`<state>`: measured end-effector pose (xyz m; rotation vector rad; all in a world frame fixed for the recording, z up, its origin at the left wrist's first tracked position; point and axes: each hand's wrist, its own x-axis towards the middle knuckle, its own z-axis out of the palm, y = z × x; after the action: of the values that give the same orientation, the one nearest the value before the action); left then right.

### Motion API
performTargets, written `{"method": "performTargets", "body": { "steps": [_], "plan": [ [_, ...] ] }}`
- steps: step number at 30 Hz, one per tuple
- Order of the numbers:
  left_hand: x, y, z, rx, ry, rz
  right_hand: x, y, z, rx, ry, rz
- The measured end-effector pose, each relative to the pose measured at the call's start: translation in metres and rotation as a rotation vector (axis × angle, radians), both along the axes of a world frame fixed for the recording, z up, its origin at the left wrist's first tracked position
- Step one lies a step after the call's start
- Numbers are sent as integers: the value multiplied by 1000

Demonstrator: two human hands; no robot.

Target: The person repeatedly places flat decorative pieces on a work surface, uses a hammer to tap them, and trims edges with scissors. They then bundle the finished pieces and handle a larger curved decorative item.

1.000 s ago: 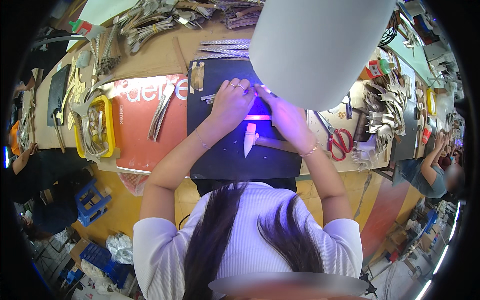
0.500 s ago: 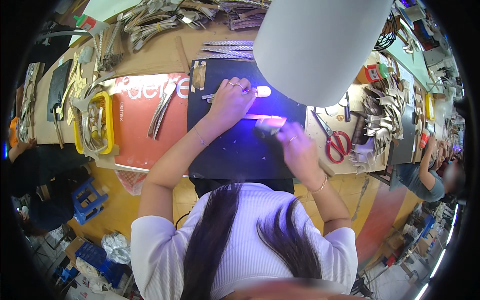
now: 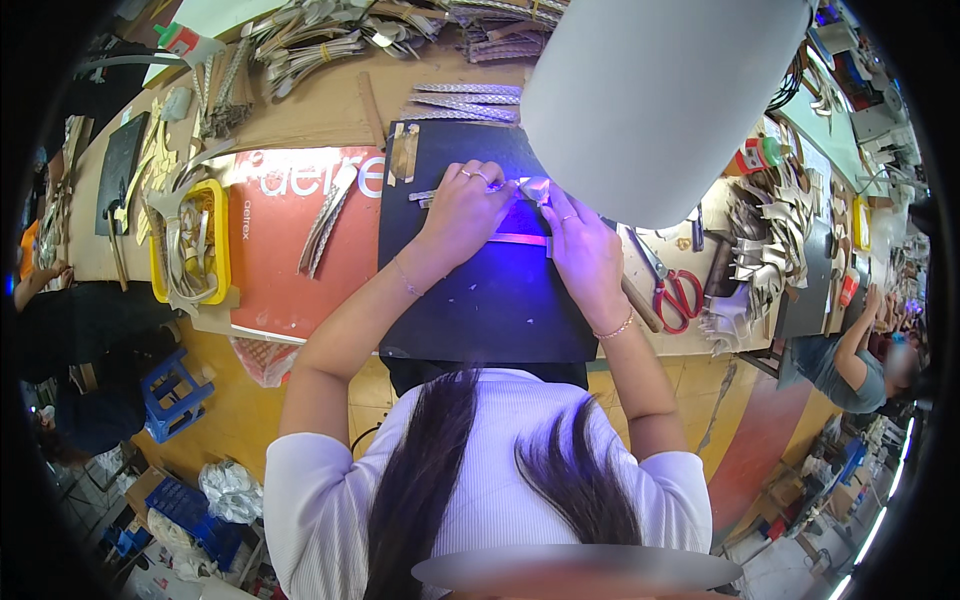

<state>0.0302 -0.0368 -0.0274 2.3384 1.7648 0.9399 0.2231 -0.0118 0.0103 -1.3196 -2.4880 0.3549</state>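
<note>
Over the black mat [image 3: 480,310], my left hand [image 3: 466,210] pinches a silvery braided strap near its end, and its plain end [image 3: 422,197] sticks out to the left. My right hand [image 3: 588,250] has its fingertips closed on the strap's pale, shiny end piece [image 3: 537,189], meeting the left fingers there. Just below lies a narrow flat strip [image 3: 520,239], lit pinkish and apart from the held strap. A wooden handle [image 3: 641,303] shows beside my right wrist; its other end is hidden by the hand.
A large white lamp-like cylinder [image 3: 650,110] hangs close over the mat's upper right. Red-handled scissors [image 3: 678,300] lie to the right, near cut pieces [image 3: 765,250]. On the left are a yellow basket [image 3: 222,250] and a red board [image 3: 285,270] with braided straps; more straps [image 3: 465,98] lie beyond.
My right hand has moved up from lower right and its fingers now meet the strap end at my left hand. The wooden handle beside it has shifted up and left. My left hand is nearly still.
</note>
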Motion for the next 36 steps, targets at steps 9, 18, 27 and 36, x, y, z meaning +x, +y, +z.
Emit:
{"method": "performTargets", "body": {
  "steps": [9, 18, 27, 36],
  "plan": [
    [0, 3, 1, -25, -46, -8, 6, 7, 15, 15, 52, -8],
    [1, 0, 0, 41, 34, -14, -2, 12, 19, 151, 176, 17],
    [0, 1, -4, 29, 48, -29, -6, 23, 17, 212, 128, 22],
    [-2, 0, -6, 68, 50, -34, -9, 10, 19, 156, 172, -39]
  ]
}}
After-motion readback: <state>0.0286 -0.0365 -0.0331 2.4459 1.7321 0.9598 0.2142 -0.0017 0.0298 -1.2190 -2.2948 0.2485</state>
